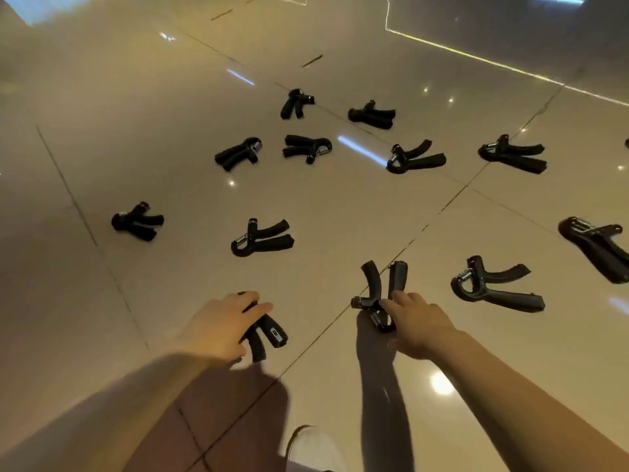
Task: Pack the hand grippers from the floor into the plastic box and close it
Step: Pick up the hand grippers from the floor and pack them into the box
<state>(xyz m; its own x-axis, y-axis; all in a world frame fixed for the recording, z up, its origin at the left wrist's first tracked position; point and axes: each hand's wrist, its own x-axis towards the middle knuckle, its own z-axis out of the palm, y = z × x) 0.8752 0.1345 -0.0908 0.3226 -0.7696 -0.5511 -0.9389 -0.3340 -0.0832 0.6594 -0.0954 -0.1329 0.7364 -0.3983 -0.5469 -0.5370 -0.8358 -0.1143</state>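
Several black hand grippers with metal springs lie scattered over the glossy beige tiled floor (340,206). My left hand (218,325) grips one hand gripper (269,335) near the bottom centre, fingers curled over its top while its two handles stick out toward me. My right hand (415,321) pinches the spring end of another hand gripper (381,287), whose handles point away from me. Close by lie a gripper (262,238) ahead of my left hand and one (493,284) right of my right hand. No plastic box is in view.
More grippers lie farther out, such as one at the left (138,222), one at the far middle (415,157) and one at the right edge (599,247). A white shoe (313,447) shows at the bottom. A dark glass wall (510,25) stands at the far right.
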